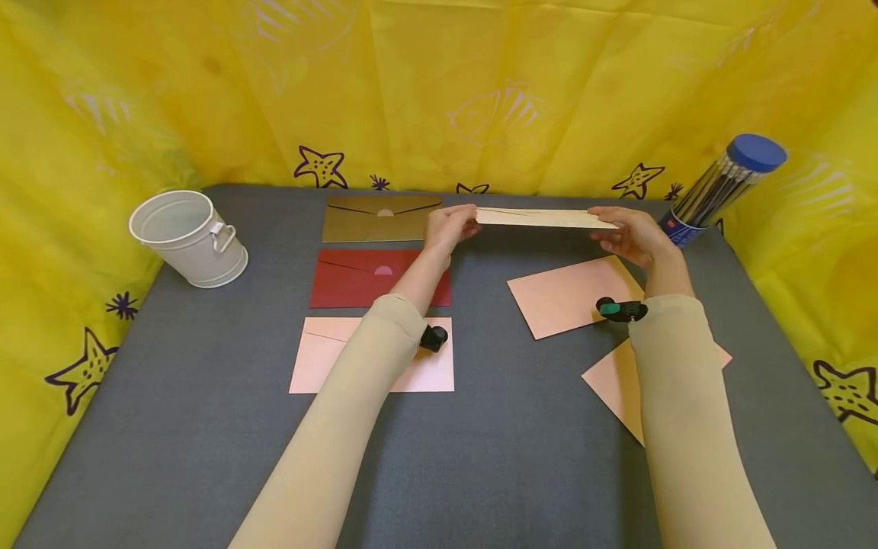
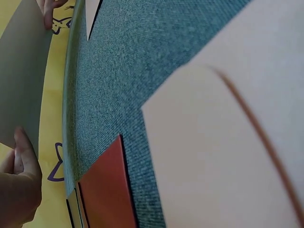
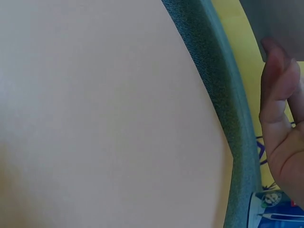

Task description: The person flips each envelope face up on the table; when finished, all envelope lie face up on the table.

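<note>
A cream envelope (image 1: 542, 218) is held up level above the back of the table, seen nearly edge-on in the head view. My left hand (image 1: 449, 229) pinches its left end, thumb against the underside in the left wrist view. At the other end my right hand (image 1: 634, 232) grips the right corner between thumb and fingers. Below the left arm lie a gold envelope (image 1: 380, 221), a red envelope (image 1: 350, 276) and a pink envelope (image 1: 315, 358), stacked in a column. Two peach envelopes (image 1: 569, 297) lie askew on the right, the nearer one (image 1: 617, 389) partly hidden by the right sleeve.
A white metal bucket (image 1: 199, 244) stands at the back left. In the back right corner, a blue-lidded tub of pencils (image 1: 720, 187) stands close to the right hand. Yellow patterned cloth (image 1: 425, 91) walls the grey table (image 1: 507, 457) at the back and sides.
</note>
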Motion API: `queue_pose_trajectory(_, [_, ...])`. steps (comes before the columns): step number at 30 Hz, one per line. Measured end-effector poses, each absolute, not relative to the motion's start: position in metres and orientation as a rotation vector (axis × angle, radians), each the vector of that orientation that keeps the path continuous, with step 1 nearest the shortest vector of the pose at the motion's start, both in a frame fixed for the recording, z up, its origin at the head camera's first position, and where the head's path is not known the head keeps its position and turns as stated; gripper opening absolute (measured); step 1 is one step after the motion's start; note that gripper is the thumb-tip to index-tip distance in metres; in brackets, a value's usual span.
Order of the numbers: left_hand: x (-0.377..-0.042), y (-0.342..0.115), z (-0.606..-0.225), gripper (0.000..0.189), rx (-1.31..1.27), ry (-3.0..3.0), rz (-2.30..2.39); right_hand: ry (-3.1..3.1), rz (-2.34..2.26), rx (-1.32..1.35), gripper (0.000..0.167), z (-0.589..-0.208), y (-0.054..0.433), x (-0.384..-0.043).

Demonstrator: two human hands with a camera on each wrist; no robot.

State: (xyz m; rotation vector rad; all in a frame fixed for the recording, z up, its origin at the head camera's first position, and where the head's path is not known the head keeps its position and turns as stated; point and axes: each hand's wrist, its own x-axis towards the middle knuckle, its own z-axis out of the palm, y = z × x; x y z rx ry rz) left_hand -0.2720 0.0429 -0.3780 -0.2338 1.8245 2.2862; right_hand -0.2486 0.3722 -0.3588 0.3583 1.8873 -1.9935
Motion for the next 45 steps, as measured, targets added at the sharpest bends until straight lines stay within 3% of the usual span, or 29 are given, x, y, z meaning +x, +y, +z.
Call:
queue_pose_trajectory(11, [-0.267, 0.046, -0.376, 0.06, -0.168, 1.894, 2.175, 1.858, -2.1, 0.352, 0.056, -0.36, 0.367, -0.251])
queue_pose_trajectory(13, [-0.267, 0.048, -0.378, 0.055, -0.2, 1.897, 2.201, 1.856, -2.12, 0.392, 0.051, -0.36, 0.366, -0.252])
queue_pose_trajectory(18, [-0.265, 0.05, -0.381, 0.038, -0.309, 1.963, 2.213, 1.909, -2.097, 0.554, 0.02, -0.361, 0.363, -0.254])
queue_pose_trajectory(22, [-0.264, 0.051, -0.383, 0.037, -0.321, 2.08, 2.131, 1.962, -2.037, 0.649, 0.015, -0.361, 0.361, -0.254])
queue_pose_trajectory(28, [-0.265, 0.053, -0.383, 0.045, -0.335, 2.176, 2.043, 2.017, -1.972, 0.69, 0.028, -0.361, 0.358, -0.254])
queue_pose_trajectory(38, [-0.265, 0.055, -0.385, 0.04, -0.359, 2.247, 1.979, 2.042, -1.927, 0.689, 0.064, -0.362, 0.353, -0.256])
queue_pose_trajectory(45, [-0.265, 0.054, -0.385, 0.041, -0.311, 2.288, 1.885, 2.115, -1.868, 0.651, 0.062, -0.364, 0.351, -0.257])
